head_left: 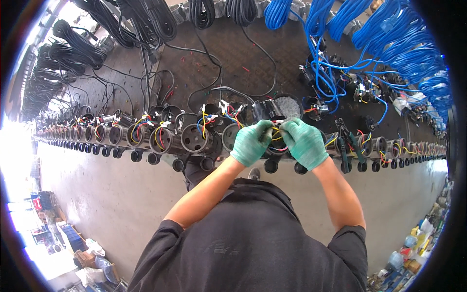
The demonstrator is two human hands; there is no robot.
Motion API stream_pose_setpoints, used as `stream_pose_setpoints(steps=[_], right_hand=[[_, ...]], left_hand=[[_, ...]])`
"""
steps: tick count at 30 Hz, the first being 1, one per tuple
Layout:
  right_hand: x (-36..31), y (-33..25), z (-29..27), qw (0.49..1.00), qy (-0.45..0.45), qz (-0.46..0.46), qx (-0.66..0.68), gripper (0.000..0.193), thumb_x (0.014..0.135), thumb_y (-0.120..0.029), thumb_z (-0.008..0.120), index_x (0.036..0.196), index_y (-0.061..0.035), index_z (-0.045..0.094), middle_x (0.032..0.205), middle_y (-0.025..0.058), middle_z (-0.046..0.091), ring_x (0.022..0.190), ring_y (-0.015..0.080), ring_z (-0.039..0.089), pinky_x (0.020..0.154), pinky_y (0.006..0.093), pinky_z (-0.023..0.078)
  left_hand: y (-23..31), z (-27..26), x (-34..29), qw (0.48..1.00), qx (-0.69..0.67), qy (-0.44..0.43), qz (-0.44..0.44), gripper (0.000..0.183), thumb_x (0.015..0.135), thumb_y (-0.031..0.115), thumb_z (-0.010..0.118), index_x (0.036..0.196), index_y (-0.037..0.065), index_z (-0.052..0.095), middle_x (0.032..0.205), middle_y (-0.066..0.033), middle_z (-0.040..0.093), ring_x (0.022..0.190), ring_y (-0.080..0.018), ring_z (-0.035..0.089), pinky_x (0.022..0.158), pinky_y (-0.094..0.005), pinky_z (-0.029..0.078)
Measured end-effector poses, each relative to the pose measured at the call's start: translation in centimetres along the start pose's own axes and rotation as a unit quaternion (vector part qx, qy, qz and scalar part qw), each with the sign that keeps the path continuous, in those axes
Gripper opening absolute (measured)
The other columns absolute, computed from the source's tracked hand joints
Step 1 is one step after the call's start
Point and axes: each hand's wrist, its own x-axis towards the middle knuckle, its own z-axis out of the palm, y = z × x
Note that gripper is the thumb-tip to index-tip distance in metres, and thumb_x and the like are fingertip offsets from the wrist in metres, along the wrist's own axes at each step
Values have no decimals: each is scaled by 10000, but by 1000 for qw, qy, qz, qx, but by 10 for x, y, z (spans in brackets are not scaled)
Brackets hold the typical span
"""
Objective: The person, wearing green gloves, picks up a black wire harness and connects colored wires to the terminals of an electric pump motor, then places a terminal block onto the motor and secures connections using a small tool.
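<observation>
Both my hands wear green gloves and meet over one round dark metal housing at the bench's front edge. My left hand (252, 144) is closed in a pinch on thin coloured wires (276, 137), yellow among them. From the other side my right hand (307, 146) pinches the same wires, its fingertips close to the left's. The exact wire ends are hidden by the fingers. Just beyond my hands lie a black cylindrical part (266, 111) and a round container of grey granular material (289, 105). Dark-handled pliers (346, 143) rest across the housings right of my right hand.
A long row of similar housings (194, 137) with coloured wires runs left and right along the dark bench (194, 73). Coiled black cables (155, 19) line the back left, coiled blue cables (404, 44) the back right. Boxes and bags (90, 260) lie on the floor behind.
</observation>
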Motion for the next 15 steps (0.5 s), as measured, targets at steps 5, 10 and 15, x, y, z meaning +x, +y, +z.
stream_pose_setpoints(steps=[5, 10, 15], right_hand=[[-7, -6, 10, 997, 20, 44, 53, 87, 932, -123, 722, 976, -50, 708, 947, 155, 712, 807, 374, 709, 696, 450, 571], [-13, -9, 20, 977, 46, 142, 154, 104, 913, -86, 740, 987, -23, 701, 913, 194, 728, 803, 381, 719, 714, 423, 568], [-12, -13, 23, 973, 55, 150, 164, 114, 916, -91, 746, 983, -10, 702, 890, 205, 725, 792, 369, 725, 717, 418, 567]], left_hand=[[-7, -2, -1, 994, -102, -43, 6, 250, 978, 80, 742, 1221, 37, 701, 1031, -101, 797, 891, -133, 754, 810, -308, 611], [-8, -2, -1, 994, -88, -45, 42, 256, 959, 62, 761, 1210, 40, 715, 1042, -124, 792, 893, -164, 763, 803, -318, 605], [-9, -5, -1, 995, -82, -34, 54, 248, 941, 41, 764, 1186, 37, 726, 1041, -149, 779, 886, -226, 767, 796, -339, 599]])
